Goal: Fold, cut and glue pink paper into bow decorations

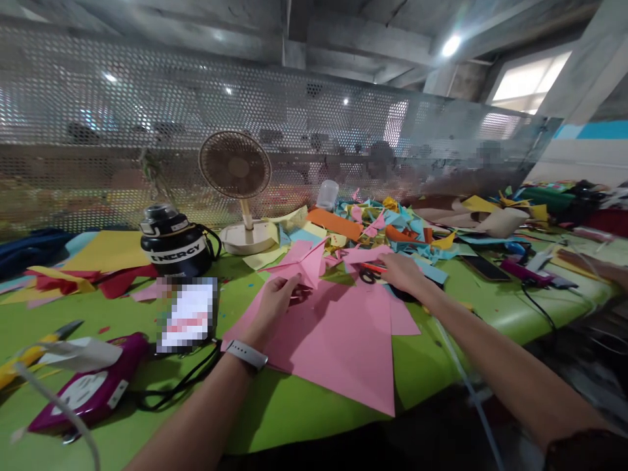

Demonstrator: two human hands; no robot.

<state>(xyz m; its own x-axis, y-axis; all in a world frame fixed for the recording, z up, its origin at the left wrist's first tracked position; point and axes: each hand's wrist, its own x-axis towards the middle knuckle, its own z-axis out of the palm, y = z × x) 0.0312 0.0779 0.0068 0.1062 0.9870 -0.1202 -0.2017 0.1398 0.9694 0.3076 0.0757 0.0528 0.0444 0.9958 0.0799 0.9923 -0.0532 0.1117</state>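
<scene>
My left hand (280, 299) pinches a folded pink paper shape (300, 263) with pointed ends, above a large pink paper sheet (338, 340) lying on the green table. Fingers of my right hand (403, 271) are bent together beside the sheet's far right corner. Right by those fingertips are a pink paper strip (366, 254), a thin red-orange item and scissors (367, 276) with dark handles. Which of these the right hand grips, if any, I cannot make out. Part of another pink sheet (403, 317) sticks out under the big one.
Behind my hands lies a heap of coloured paper scraps (402, 226). A small fan (235, 167) and a black jug (174, 245) stand at the back left. Nearer are a blurred-out screen (189, 314), a purple power strip (93, 386) and a yellow cutter (29, 360). A dark phone (485, 268) lies right.
</scene>
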